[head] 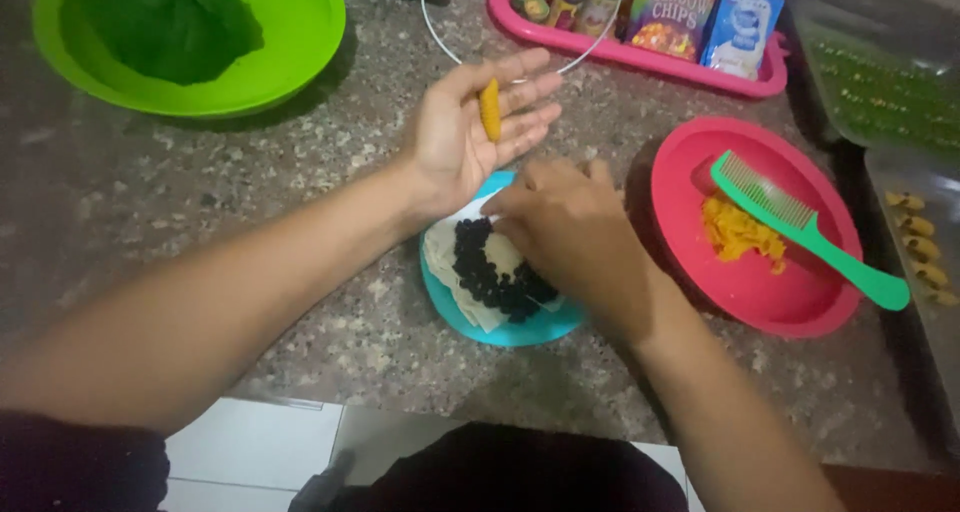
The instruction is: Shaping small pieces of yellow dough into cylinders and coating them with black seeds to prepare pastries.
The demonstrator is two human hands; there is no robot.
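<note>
The left hand (470,137) is lying palm up, fingers spread apart, with a small orange piece (490,110) resting across them, not clamped. The right hand (570,227) is reaching down over the blue plate (520,330), fingertips pinched among the dark bits (490,272); whether it is gripping any, I cannot tell. A red plate (690,172) with a green comb (800,227) is sitting just beside it.
</note>
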